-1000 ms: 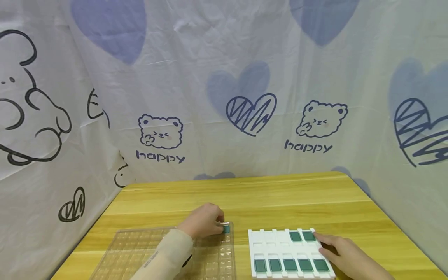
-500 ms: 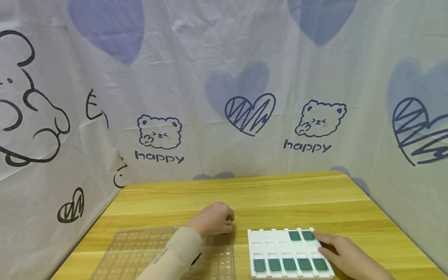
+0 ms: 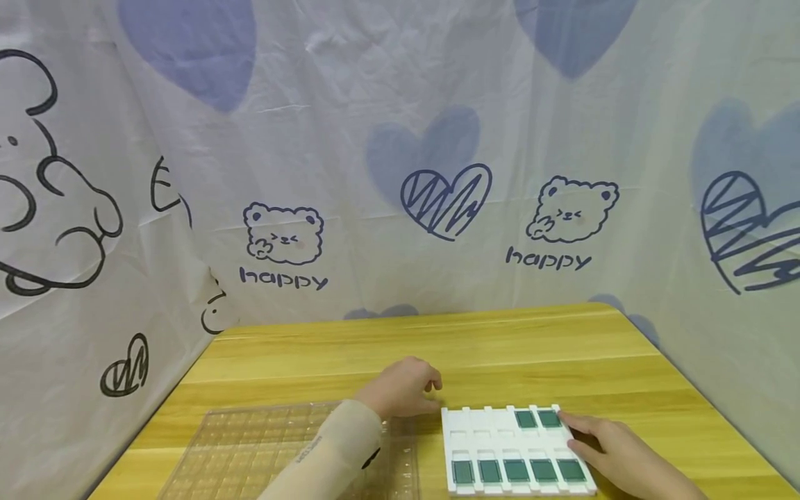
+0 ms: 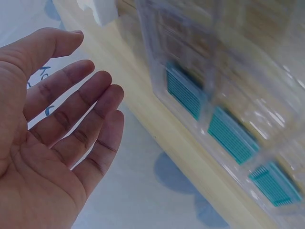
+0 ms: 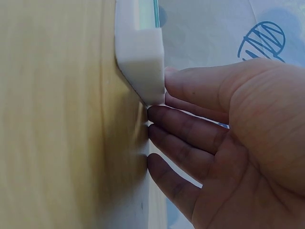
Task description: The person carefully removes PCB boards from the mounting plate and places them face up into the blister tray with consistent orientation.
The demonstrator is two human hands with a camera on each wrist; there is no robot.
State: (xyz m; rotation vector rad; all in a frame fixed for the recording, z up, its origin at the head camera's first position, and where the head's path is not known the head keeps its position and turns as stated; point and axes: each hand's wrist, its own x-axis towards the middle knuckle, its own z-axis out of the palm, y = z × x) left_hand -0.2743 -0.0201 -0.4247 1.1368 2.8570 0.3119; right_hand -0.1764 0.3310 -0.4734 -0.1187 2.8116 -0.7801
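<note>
My left hand [image 3: 403,389] hovers by the far right corner of a clear plastic tray with many small compartments [image 3: 250,444], near the white rack's left end. In the left wrist view, the left hand [image 4: 71,109] has its fingers spread loosely with nothing between them. Beside it, several teal ridged squares [image 4: 233,136] sit in the clear tray's [image 4: 159,52] edge compartments. My right hand [image 3: 615,448] rests thumb and forefinger against the right side of a white slotted rack [image 3: 500,442]. Dark green squares [image 3: 515,470] fill its near row; two green squares [image 3: 537,419] sit at far right.
Both trays lie on a yellow wood-grain table [image 3: 500,354]. A white cloth [image 3: 350,139] printed with hearts and bears hangs behind and along the sides. The white rack's corner [image 4: 102,9] shows near the left thumb.
My left hand has moved right from the clear tray's far right corner toward the white rack. The right hand stays at the rack's side.
</note>
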